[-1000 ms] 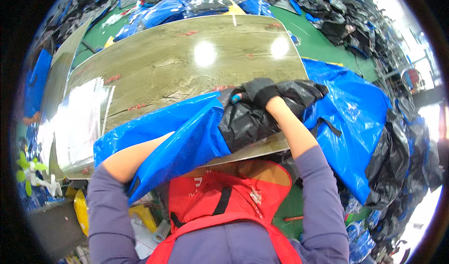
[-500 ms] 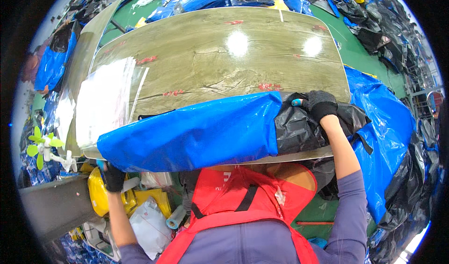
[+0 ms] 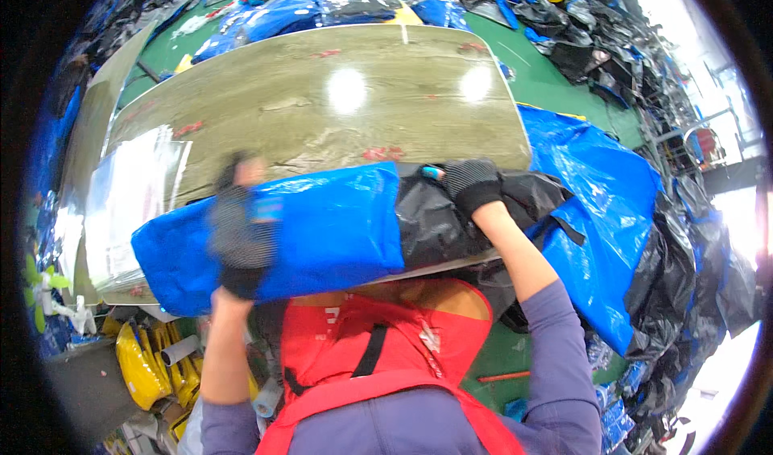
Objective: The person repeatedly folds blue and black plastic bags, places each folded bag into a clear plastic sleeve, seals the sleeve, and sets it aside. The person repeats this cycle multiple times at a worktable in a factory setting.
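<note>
A folded blue-and-black plastic tarpaulin (image 3: 338, 213) lies along the near edge of a wood-patterned table. Over its blue part is my left hand (image 3: 243, 233), in a dark glove with the fingertips partly bare. It is blurred by motion, but its fingers look stretched toward the far side. My right hand (image 3: 473, 185), gloved alike, is closed over the black part (image 3: 435, 213), thumb pointing left; the fingers' undersides are hidden. Beyond the right end of the table, more blue sheeting (image 3: 600, 221) hangs down.
Clear plastic sheets (image 3: 133, 205) lie at the left of the glossy tabletop (image 3: 266, 93). Piles of blue and black sheeting (image 3: 596, 60) cover the green floor around it. Yellow bundles (image 3: 143, 366) and a small green-bladed fan (image 3: 48, 286) stand at the lower left.
My left hand has come from the tarpaulin's near left corner up onto its blue face. My right hand keeps its place on the black part. The whole view has shifted.
</note>
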The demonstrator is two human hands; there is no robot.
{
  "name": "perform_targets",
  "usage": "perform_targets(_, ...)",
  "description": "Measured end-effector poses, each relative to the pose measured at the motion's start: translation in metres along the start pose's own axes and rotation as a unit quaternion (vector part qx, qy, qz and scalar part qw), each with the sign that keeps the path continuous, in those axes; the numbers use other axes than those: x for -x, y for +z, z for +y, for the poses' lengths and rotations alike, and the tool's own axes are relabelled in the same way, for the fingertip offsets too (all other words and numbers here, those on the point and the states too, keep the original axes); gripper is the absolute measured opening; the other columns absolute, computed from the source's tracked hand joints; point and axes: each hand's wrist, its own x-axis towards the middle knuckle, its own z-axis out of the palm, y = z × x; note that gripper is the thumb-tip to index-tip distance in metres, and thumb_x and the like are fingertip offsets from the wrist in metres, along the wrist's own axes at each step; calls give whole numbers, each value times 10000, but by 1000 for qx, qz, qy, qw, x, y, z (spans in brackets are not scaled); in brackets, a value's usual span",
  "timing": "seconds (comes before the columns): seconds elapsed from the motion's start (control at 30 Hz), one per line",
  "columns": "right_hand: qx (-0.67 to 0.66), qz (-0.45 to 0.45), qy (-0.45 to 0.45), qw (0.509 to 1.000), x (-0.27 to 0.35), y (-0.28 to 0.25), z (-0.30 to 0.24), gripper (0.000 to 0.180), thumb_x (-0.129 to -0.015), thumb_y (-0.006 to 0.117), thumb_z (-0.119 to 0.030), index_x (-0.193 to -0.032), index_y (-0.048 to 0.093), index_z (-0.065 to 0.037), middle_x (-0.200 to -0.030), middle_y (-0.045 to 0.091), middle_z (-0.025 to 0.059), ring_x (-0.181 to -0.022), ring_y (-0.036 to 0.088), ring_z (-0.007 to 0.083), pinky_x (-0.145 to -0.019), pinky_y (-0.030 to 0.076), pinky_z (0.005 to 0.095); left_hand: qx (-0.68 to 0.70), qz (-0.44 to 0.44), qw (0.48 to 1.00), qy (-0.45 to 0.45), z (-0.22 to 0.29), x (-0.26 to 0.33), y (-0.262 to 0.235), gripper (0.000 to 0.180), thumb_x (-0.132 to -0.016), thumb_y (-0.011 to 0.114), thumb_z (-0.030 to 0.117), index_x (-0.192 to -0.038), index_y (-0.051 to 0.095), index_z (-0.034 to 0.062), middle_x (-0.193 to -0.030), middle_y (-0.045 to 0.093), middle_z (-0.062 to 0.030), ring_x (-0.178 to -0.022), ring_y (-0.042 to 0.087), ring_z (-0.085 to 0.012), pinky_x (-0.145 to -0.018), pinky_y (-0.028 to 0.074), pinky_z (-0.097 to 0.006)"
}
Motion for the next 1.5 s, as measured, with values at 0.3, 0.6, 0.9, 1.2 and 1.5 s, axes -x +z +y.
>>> perform_targets(0.3,-71,119,141,980,56,6,88,475,-873,556,-456,-1215,580,-126,-1118,622,130,-1007,579,305,-924,397,451,-6,-242,961,136,69,16,139,922,-731,593,656,-1391,403,40,-1492,264,-255,-1402,163,-458,-1107,7,-633)
perform_targets(0.6,-588,516,367,503,105,61,90,608,-764,772,-168,-1285,505,1,-1183,585,136,-1089,522,231,-927,443,351,-32,-251,954,163,122,-10,165,789,-819,535,553,-1367,406,1,-1412,342,-310,-1341,274,-465,-1106,91,-621)
perform_targets(0.9,-455,338,0,824,98,-58,-30,597,-637,754,-235,-1186,598,-60,-1059,632,163,-967,596,347,-844,470,430,123,-374,912,115,124,-12,145,730,-779,616,463,-1369,420,81,-1428,391,-170,-1316,340,-342,-1092,228,-510)
perform_targets(1.2,-274,148,-184,932,92,-60,-135,906,-640,695,-579,-1376,434,-121,-1379,414,240,-1326,321,435,-1022,87,748,106,-175,974,94,8,23,3,448,-919,503,292,-1262,547,8,-1279,550,-213,-1255,460,-385,-1091,285,-474)
perform_targets(1.5,-112,157,-16,981,46,-2,-140,753,-848,506,-513,-1324,440,67,-1338,463,271,-1291,388,424,-1122,179,537,-100,-172,979,31,-2,53,76,553,-854,504,331,-1347,474,82,-1418,430,-179,-1354,305,-412,-1113,104,-598)
